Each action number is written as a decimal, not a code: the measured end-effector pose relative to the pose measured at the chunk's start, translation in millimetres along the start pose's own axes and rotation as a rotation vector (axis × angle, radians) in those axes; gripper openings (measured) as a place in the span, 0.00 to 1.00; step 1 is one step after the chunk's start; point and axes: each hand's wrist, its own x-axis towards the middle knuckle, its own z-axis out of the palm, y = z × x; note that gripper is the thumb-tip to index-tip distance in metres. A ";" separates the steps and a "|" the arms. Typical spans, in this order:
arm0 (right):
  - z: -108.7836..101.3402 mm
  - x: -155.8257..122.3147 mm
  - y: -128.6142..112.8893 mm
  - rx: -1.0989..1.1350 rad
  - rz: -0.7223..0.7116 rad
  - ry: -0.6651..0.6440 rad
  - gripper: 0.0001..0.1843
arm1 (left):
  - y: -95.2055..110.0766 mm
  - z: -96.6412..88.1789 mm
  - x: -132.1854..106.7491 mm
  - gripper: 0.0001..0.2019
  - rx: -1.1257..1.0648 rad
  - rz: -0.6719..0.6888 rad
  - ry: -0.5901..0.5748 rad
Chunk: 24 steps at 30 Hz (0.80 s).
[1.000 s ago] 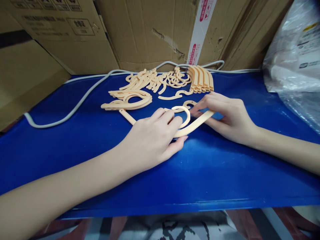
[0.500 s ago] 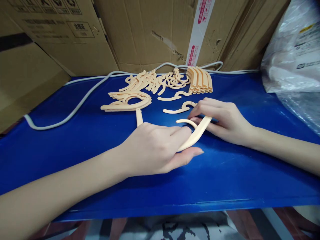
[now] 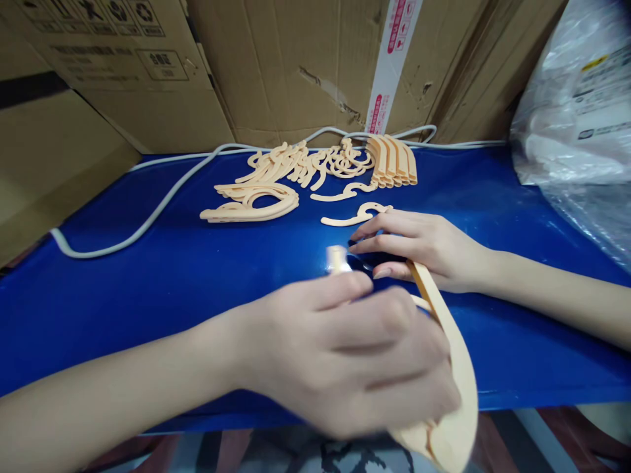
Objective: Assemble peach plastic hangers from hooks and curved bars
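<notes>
A beige plastic folding hanger (image 3: pixel 463 387) is gripped in my left hand (image 3: pixel 355 361), whose fingers wrap round it low over the table's front edge. One curved arm of the hanger shows beyond the knuckles, and a blurred end sticks up past the thumb side; its middle is hidden. Beside that arm's upper end lies my right hand (image 3: pixel 434 249), palm down with fingers apart. Just beyond those fingertips rests a loose curved part with a hook (image 3: pixel 340 221), and a similar hooked part (image 3: pixel 335 196) lies behind it.
Farther back on the blue table (image 3: pixel 148 309) are stacked folded hangers (image 3: pixel 271 213), heaped loose pieces (image 3: pixel 276 164), hooks (image 3: pixel 350 167) and a row of curved arms (image 3: pixel 397 161). A white cable (image 3: pixel 162 203) runs along the back. Cardboard boxes (image 3: pixel 296 59) and a plastic-wrapped package (image 3: pixel 566 125) stand around.
My left hand has brought the hanger toward me and turned it, so its curved arm now points down past the front edge. My right hand's fingers have spread and lowered.
</notes>
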 end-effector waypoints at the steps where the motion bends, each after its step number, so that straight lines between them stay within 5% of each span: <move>1: 0.1 -0.2 1.1 0.038 0.016 0.006 0.20 | -6.7 1.5 1.8 0.11 0.093 -0.033 -0.011; 4: 0.1 -0.7 3.0 0.092 0.035 0.005 0.18 | -21.3 3.9 3.6 0.16 0.148 -0.056 -0.120; 13: -2.4 1.0 1.9 -0.056 0.178 0.066 0.14 | -30.7 14.0 -2.6 0.11 -0.039 -0.127 -0.222; 18: -2.2 -0.9 5.3 -0.082 0.266 0.094 0.13 | -34.3 15.4 -1.0 0.16 -0.320 -0.229 -0.324; 24: -1.8 -2.8 5.4 -0.170 0.290 0.101 0.12 | -39.5 14.4 -2.5 0.17 -0.642 -0.360 -0.200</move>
